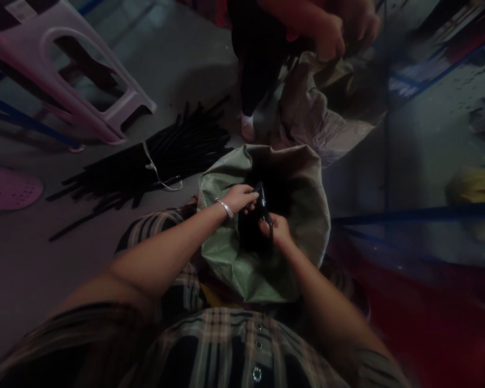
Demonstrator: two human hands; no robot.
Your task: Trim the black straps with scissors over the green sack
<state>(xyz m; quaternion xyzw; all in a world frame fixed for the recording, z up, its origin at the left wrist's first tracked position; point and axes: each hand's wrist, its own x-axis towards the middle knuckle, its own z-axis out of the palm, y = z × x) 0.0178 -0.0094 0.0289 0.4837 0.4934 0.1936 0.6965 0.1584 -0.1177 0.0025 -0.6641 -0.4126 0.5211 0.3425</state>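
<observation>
Floor: smooth, dull grey floor (20, 275), one stretch under everything.
Co-worker: one person (254, 59) across from us, dark-trousered, two bare hands blurred above a crumpled brownish sack (307, 108).
Stool: one, moulded pinkish plastic stool (135, 99), with a rounded cut-out in its side.
Shirt: one plaid shirt (226, 350), woven in black, tan and grey.
Green sack: one, coarse woven green sack (222, 258), its mouth wide, creased and roughly round, dark inside; it makes two sacks with the brownish one just behind it.
Bundle: one loose bundle of long, thin black strips (145, 161), too many and too dark for me to count, with one pale tie (153, 164) lying over it.
Clog: one, pink and pierced with small holes, a clog (12, 186) by the left edge.
Hands: two; the left hand (242, 198) pinches the upper end of the black piece, thumb against fingers; the right hand (277, 229) grips lower down, fingers curled, some hidden.
Black piece: one narrow, glossy black piece (263, 199), tilted, held between both hands over the green sack's opening.
Bracelet: one silvery band, the bracelet (225, 208), round the left wrist.
Buttons: three round, shiny-rimmed buttons (258, 344) showing.
</observation>
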